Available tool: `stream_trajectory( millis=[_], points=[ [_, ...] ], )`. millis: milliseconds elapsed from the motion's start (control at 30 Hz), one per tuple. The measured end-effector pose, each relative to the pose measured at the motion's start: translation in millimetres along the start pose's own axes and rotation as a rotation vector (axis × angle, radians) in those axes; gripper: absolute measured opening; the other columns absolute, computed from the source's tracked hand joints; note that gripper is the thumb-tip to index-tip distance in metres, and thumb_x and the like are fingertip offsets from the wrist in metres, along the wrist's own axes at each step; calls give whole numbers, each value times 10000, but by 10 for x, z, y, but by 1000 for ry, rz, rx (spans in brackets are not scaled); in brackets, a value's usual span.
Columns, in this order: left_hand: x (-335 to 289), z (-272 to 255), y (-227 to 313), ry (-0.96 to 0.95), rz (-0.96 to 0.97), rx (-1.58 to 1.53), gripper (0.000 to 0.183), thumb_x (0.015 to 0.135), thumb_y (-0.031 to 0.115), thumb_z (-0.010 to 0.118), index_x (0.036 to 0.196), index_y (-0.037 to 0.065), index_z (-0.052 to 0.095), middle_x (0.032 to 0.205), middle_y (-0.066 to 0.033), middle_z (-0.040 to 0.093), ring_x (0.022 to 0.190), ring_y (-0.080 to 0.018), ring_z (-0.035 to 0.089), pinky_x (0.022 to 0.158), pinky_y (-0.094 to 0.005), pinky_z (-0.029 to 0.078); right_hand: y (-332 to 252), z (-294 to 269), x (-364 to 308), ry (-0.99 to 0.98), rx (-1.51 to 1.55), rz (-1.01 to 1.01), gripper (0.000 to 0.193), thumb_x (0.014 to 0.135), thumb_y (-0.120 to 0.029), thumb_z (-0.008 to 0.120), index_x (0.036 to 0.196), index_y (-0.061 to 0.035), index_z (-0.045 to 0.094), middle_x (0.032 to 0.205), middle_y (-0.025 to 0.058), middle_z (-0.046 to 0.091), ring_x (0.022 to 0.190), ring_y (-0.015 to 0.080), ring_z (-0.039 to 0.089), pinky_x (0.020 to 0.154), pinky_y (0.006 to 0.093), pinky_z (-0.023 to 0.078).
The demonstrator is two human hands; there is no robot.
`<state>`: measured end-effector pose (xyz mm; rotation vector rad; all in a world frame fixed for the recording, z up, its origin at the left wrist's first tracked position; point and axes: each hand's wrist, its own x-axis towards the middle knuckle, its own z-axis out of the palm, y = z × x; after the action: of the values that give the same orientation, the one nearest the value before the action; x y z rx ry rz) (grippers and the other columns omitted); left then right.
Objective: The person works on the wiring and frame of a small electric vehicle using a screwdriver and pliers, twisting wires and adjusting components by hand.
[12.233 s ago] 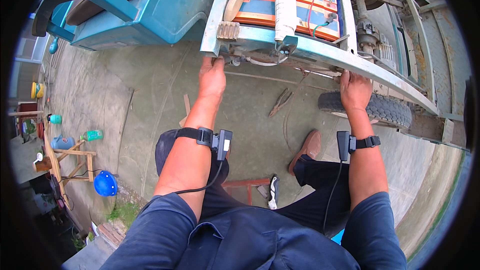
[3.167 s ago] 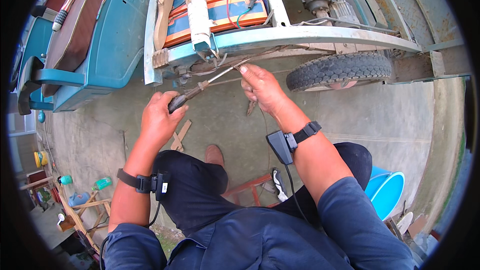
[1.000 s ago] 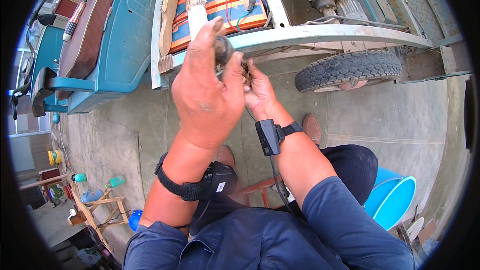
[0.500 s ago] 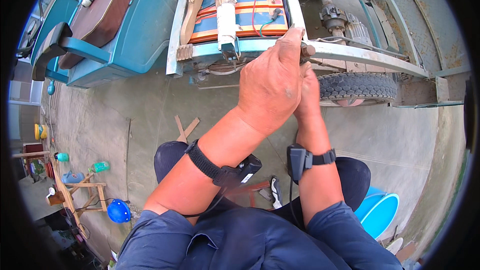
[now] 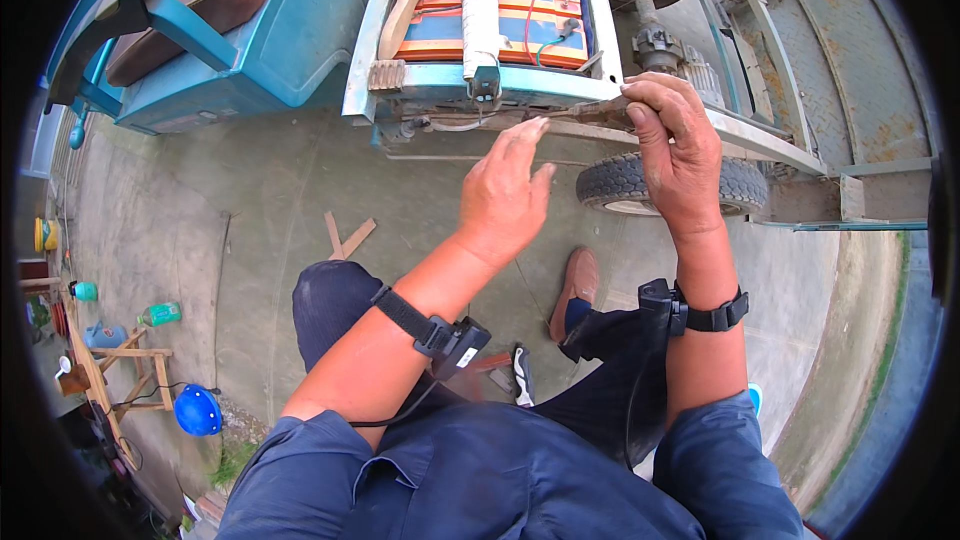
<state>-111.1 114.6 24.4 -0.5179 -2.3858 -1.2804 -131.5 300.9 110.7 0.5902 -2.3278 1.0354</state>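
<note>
My left hand (image 5: 505,190) hangs just below the front bar of a light-blue metal vehicle frame (image 5: 550,83). Its fingers are stretched and the thumb stands apart, with nothing in it. At the frame's right corner, my right hand (image 5: 685,150) has its thumb and fingers bent together in a pinch. A brownish, rusty-looking piece (image 5: 598,112) shows beside these fingertips under the bar; whether I hold it cannot be made out. Within the frame lie orange-and-blue batteries (image 5: 440,28) with red, yellow and green wires. A white-wrapped tube (image 5: 481,40) runs over them.
A black tire (image 5: 610,183) sits behind my right hand. On the left stands a teal vehicle body (image 5: 260,50) with a brown seat (image 5: 200,10). Crossed wood strips (image 5: 348,237), a blue helmet (image 5: 198,410) and a wooden stand (image 5: 150,375) are on the floor.
My hands, together at the frame's corner before, are now apart. The left came down and away with its fingers opened; the right shifted to the right. My right leg moved, showing a shoe.
</note>
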Motion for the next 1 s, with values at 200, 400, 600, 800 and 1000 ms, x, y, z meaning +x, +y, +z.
stream_trajectory(
  millis=[200,400,600,800,1000],
  points=[
    [-571,-98,-432,-173,-323,-11,433,830,66,659,1248,15,562,1181,-171,649,1062,-288,664,909,-375,525,333,-5,-106,95,32,154,149,985,-123,573,1098,-42,627,1011,61,626,884,145,586,789,259,476],
    [-706,-127,-537,-222,-455,-96,408,835,74,654,1227,0,570,1164,-175,667,1044,-277,682,899,-365,531,496,-44,-185,148,215,451,216,1020,-237,522,1131,-63,586,1049,34,629,850,109,615,686,228,485],
    [-716,-115,-585,-256,-508,-85,399,845,100,654,1220,-6,570,1146,-179,676,1035,-280,685,896,-361,530,710,-106,-333,156,276,641,291,1029,-282,491,1179,-36,530,1069,56,650,787,144,692,589,227,464],
    [-737,-27,-654,-365,-651,-255,338,966,149,536,1267,-4,558,1078,-135,709,990,-212,695,842,-314,535,882,-82,-519,213,376,773,289,1032,-237,478,1208,-12,519,1054,85,664,788,161,699,576,235,460],
    [-690,64,-681,-456,-738,-402,307,1006,187,486,1221,0,604,985,-72,712,868,-128,664,760,-290,533,872,-114,-467,174,-64,506,181,980,-140,537,1102,-23,600,1057,106,657,854,242,669,666,314,489]
  ],
)
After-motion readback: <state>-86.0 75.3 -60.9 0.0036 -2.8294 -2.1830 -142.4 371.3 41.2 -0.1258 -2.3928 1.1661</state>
